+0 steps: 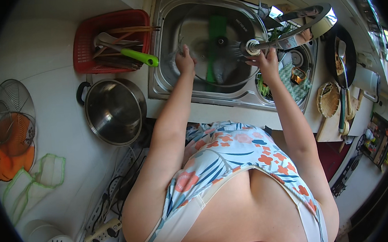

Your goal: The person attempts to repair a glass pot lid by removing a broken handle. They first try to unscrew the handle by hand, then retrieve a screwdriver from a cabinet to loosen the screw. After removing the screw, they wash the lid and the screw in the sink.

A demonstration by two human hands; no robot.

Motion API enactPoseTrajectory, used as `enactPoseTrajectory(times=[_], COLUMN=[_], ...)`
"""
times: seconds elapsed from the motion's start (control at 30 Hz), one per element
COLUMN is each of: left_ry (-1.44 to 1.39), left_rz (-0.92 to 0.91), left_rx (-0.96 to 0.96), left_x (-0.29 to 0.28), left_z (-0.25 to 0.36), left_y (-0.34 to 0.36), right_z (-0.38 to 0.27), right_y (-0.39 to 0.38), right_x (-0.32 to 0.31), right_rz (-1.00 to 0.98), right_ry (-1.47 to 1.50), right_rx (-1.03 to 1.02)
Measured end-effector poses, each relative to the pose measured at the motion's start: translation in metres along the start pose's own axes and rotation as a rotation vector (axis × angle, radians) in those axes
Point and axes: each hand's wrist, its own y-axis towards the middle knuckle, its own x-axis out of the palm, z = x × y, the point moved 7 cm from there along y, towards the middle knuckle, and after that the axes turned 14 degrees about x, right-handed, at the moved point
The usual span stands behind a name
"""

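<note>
In the left sink basin (166, 73) is a large clear round vessel (200, 81), glass or plastic; I cannot tell whether it is a bowl or a lid. My left hand (185, 62) is closed on its left rim. My right hand (263, 63) grips the right rim, just below the faucet head (250, 48), with its fingers partly hidden. Water sprays from the faucet head into the vessel. A green strip (217, 27) and a round dark fitting (221, 41) show through or inside it.
Left of the sink stand a red basket (81, 50) with utensils and a green-handled tool (140, 57), and a steel pot (114, 111). The right basin (308, 90) holds greens and a patterned cloth (297, 84). Farther right are a black pan (332, 44) and a woven basket (327, 100).
</note>
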Motion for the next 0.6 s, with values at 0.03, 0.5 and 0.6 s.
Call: enactPoseTrajectory(times=[0.03, 0.5, 0.6], left_ry=[0.254, 1.205, 1.261], left_rz=[0.06, -0.515, -0.59], left_rx=[0.25, 1.048, 1.039], left_x=[-0.004, 0.051, 0.04], left_z=[0.02, 0.066, 0.065], left_y=[0.001, -0.068, -0.061], right_z=[0.003, 0.027, 0.031], right_y=[0.001, -0.004, -0.005], right_x=[0.0, 0.013, 0.01], right_rz=[-0.006, 0.016, 0.005], right_ry=[0.022, 0.228, 0.251], right_rx=[0.02, 0.13, 0.127])
